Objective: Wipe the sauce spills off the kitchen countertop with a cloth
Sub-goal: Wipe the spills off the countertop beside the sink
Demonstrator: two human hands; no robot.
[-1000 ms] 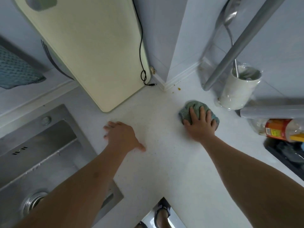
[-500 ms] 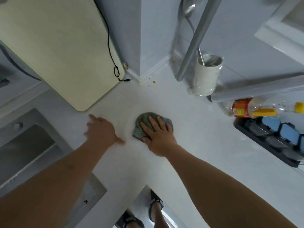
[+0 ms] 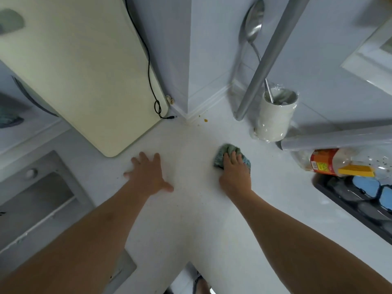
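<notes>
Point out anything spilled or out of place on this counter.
Small orange-brown sauce spots sit on the countertop at the wall corner, beyond the cloth under the right hand. A bottle lies on its side.

The person's right hand [image 3: 235, 174] is pressing a bunched green cloth [image 3: 229, 152] flat against the white desk [image 3: 191, 219], fingers lying over its top. The left hand [image 3: 148, 175] is resting palm down on the desk, fingers spread, near the corner of a pale cutting board [image 3: 84, 71] that is leaning against the wall. A small orange sauce spot [image 3: 205, 120] is sitting by the wall corner, well apart from the cloth. A white cup [image 3: 273, 119] holding a ladle [image 3: 253, 24] is standing just beyond the cloth. A steel sink [image 3: 36, 200] is lying at the left.
</notes>
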